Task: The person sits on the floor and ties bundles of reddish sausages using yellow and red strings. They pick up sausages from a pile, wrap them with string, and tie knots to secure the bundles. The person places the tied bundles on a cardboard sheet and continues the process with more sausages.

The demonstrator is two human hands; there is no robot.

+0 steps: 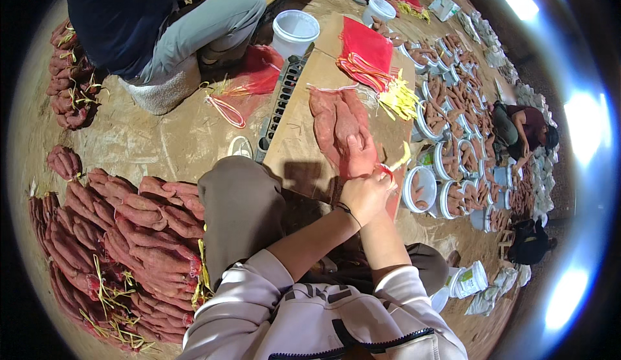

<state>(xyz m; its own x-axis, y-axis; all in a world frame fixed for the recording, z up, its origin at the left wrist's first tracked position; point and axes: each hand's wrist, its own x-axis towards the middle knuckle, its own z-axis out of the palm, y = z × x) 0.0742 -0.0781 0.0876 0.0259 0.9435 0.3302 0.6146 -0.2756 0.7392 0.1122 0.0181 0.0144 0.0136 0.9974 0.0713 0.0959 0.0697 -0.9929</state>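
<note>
A red mesh bag [318, 132] of long sweet potatoes [347, 117] lies on a cardboard-topped surface [293, 141] before me. My right hand [361, 156] reaches inside the bag, seen through the mesh, its fingers against the lower end of a sweet potato. Whether those fingers grip it is unclear. My left hand [368, 195] crosses over my right wrist and clutches the bag's gathered mouth, where a red-and-white edge shows. A yellow tie [402, 156] sticks out beside it. Beyond the filled bag lies a stack of flat red mesh bags [366, 44] with yellow ties [400, 98].
Filled bags [145, 229] are heaped at my left. A slotted grey strip [284, 100] runs along the surface's left edge. A white bucket [296, 27] stands ahead, near a seated person [204, 25]. Buckets of sweet potatoes [449, 156] crowd the right, with another person [526, 122] beyond.
</note>
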